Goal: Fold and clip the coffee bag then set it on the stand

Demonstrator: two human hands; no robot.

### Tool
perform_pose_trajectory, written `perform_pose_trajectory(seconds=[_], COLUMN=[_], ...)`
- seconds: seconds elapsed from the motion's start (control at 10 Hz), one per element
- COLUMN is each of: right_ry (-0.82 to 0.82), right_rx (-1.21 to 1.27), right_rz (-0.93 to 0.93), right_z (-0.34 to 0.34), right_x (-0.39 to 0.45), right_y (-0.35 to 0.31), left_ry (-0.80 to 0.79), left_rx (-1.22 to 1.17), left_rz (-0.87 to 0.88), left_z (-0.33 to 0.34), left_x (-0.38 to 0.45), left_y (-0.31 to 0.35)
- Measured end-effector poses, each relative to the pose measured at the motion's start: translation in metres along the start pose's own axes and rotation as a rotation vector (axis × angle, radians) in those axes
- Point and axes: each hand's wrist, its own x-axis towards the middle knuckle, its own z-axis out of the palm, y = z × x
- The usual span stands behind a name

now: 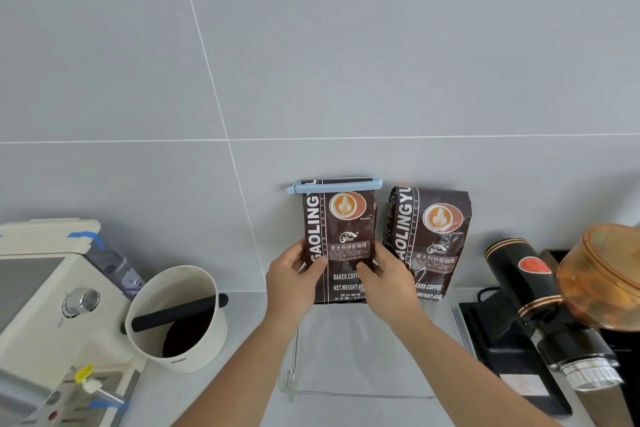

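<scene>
A pale grey tiled wall (346,62) rose behind a light grey table (249,340), and most of the gear stood pushed back against it, which left the front free for working. On the table sat a clear stand (363,350), its front lip just visible as a thin glassy edge. The coffee bag (341,246) stood upright at the back of this stand, close to the wall and perhaps leaning on it. Its top had been folded over and a long blue clip (334,185) ran across the fold, pinching it flat so the bag stayed sealed.

The left hand (294,284) held the bag's left edge and the right hand (388,281) its right edge. On both, the fingers (363,269) curled round the sides with the thumbs pressed on the front, a firm hold from 2 sides that kept a tall, soft bag from tipping as it was settled. By my judgement the folding and clipping were done and only the letting go remained.

Just beside it on the right stood a 2nd bag (427,243), unclipped and tilted a little; the 2 bags looked nearly touching, so a careless release could nudge it. A white bin (176,319) with a black bar (180,312) across its mouth sat to the left near a cream machine (48,288). A black grinder (540,305) with an amber hopper (606,274) stood at the right
</scene>
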Motion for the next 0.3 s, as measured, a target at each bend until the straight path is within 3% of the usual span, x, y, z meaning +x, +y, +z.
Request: perform_pose_trajectory(seconds=[0.3], right_ry=[-0.07], right_rx=[0.113], right_rz=[0.003], right_z=[-0.02], right_x=[-0.018], right_y=[-0.018], left_ry=[-0.002], left_rx=[0.054], left_rz=[-0.056], left_z=[-0.007], left_x=[-0.013], left_y=[0.015])
